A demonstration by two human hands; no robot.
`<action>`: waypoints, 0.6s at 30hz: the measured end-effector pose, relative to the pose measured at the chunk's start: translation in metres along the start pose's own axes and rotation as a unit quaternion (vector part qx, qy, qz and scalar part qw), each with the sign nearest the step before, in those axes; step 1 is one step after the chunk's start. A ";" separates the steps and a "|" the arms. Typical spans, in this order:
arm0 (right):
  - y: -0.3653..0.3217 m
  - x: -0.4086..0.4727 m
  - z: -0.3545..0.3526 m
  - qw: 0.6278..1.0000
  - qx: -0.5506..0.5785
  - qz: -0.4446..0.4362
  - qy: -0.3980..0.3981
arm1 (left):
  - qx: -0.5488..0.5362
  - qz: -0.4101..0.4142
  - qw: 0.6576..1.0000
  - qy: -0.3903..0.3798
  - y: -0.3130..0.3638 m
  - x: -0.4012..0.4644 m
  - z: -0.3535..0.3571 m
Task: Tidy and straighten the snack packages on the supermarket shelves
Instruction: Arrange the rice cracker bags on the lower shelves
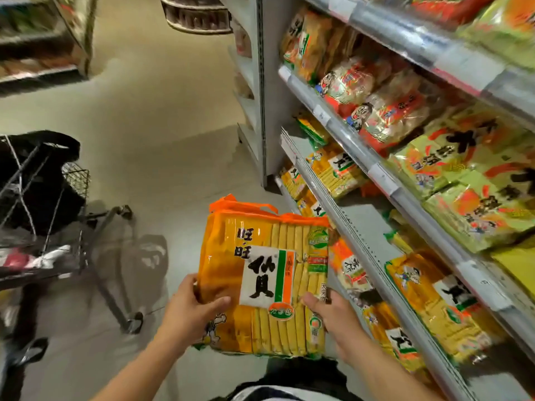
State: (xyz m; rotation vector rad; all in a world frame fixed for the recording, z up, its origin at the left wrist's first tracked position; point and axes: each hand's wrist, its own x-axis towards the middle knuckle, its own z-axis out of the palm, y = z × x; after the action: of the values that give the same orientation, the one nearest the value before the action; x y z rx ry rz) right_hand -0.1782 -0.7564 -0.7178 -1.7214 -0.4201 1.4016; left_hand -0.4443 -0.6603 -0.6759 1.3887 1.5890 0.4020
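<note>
A large orange and yellow rice cracker bag (260, 256) with an orange handle strip on top is held upright in front of me, off the shelves. My left hand (191, 308) grips its lower left edge, thumb across the front. My right hand (333, 314) grips its lower right edge. To the right, the shelf unit (388, 180) carries more snack bags: the same yellow bags (434, 308) on the lower shelves, green and orange bags (463, 180) and red bags (388, 117) on the shelf above.
A metal shopping cart (52, 215) with a black bag in it stands at the left on the beige floor. Another shelf unit (43, 47) is at the far left, and a round display (197, 15) stands down the aisle.
</note>
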 end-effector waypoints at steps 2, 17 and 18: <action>-0.024 0.027 0.002 1.000 -0.005 0.008 0.003 | 0.016 0.002 1.000 -0.005 0.020 0.032 -0.003; -0.078 0.134 0.049 0.983 0.035 0.083 0.162 | 0.125 0.094 0.956 -0.250 0.101 0.281 0.019; -0.075 0.136 0.053 0.979 0.051 0.087 0.178 | 0.142 0.110 0.948 -0.264 0.106 0.295 0.022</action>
State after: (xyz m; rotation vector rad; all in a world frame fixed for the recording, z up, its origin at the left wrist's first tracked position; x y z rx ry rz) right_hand -0.1653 -0.5948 -0.7454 -1.9112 -0.0007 1.1747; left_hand -0.3353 -0.3718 -0.7345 1.7256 1.0798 -0.0819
